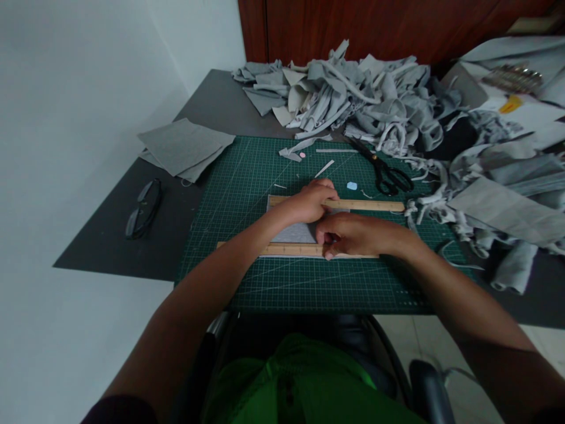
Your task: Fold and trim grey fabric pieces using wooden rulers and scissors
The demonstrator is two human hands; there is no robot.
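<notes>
A piece of grey cloth (295,234) lies flat on the green cutting mat (238,282). Across its far edge runs a wooden ruler (371,205), and a second wooden ruler (286,249) lies along its near edge, roughly parallel. My left hand (314,199) is on the far ruler with its fingers curled over it. Closer to me, my right hand (346,232) bends its thumb and fingers around the near ruler in a pinch. The hands almost touch and hide part of the cloth between the rulers.
Black scissors (384,171) lie beyond the rulers, near small scraps and a light blue chip (352,185). Stacked grey cloth pieces (185,147) and eyeglasses (143,209) are at left. A heap of grey fabric (331,88) covers the back, with more at right.
</notes>
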